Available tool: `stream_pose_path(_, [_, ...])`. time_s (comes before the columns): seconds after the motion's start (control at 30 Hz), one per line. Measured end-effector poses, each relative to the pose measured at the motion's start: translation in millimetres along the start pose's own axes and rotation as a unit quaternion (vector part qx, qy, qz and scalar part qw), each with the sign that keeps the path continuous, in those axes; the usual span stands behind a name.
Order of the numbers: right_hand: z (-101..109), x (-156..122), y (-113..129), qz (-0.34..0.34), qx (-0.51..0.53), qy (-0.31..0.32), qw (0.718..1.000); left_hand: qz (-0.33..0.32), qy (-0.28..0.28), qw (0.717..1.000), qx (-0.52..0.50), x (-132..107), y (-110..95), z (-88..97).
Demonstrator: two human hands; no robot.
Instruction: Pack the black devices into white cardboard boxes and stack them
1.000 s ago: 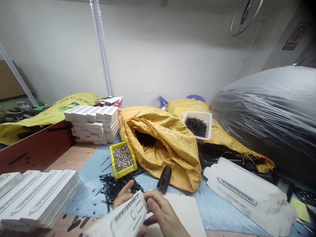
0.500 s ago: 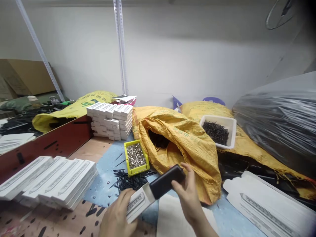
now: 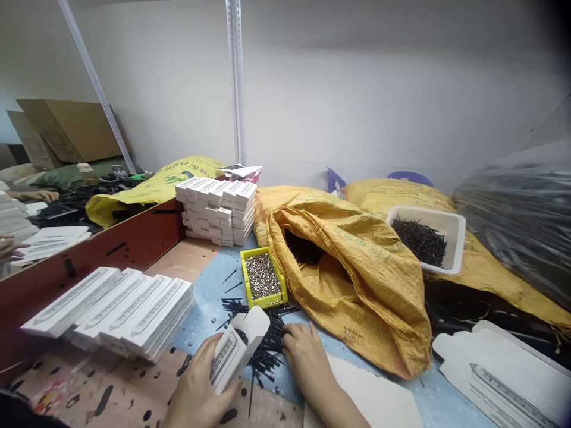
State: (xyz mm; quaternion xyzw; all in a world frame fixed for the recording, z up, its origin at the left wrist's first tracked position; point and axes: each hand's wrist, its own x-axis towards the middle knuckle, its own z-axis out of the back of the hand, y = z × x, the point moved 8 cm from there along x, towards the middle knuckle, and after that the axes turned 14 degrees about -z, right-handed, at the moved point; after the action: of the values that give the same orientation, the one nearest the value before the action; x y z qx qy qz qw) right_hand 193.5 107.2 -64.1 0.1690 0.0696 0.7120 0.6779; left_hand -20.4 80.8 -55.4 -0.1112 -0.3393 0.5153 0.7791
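moved: since the earlier frame the right hand has dropped away from the white carton, where it pressed a black block to the carton's mouth, and now sits low on the nails.

left hand: the left hand is closed around the carton, gripping it tilted with the open flap up.

right hand: the right hand is curled, its fingertips at the edge of a heap of black nails; whether it grips any cannot be told.

carton: held above the heap, just beside it. a dark shape shows in the open end, seemingly the block, though how far in cannot be told.

nearby: a yellow plastic tray of small silver pieces stands just beyond the heap on a blue mat. a white card lies under the right wrist.

worktop: a row of white cartons lies at left on the worktop, with a stacked block of white cartons behind.

beyond: a yellow woven sack slumps open, a white tray of black nails perched past it. flat white carton blanks lie at right.

co-worker: another person's hand shows at far left, well apart, behind a red-brown board.
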Motion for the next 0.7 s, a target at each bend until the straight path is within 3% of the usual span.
stream_pose_path(0.2, [46,-7,-2,0.034,-0.007,-0.027,0.999,-0.048,0.074,0.995,0.046,-3,-8,-9.6])
stream_pose_path(0.4, [64,-24,33,0.129,-0.076,-0.071,0.986,-0.100,0.135,0.985,0.032,-1,-44,-40.5])
stream_pose_path(0.57, [86,-34,46,0.151,0.044,0.031,0.987,-0.102,0.137,0.982,-0.085,-3,-73,-44.6])
stream_pose_path(0.7, [112,-35,33,0.097,0.115,0.037,0.988,-0.089,0.131,0.974,-0.161,-3,-79,-42.2])
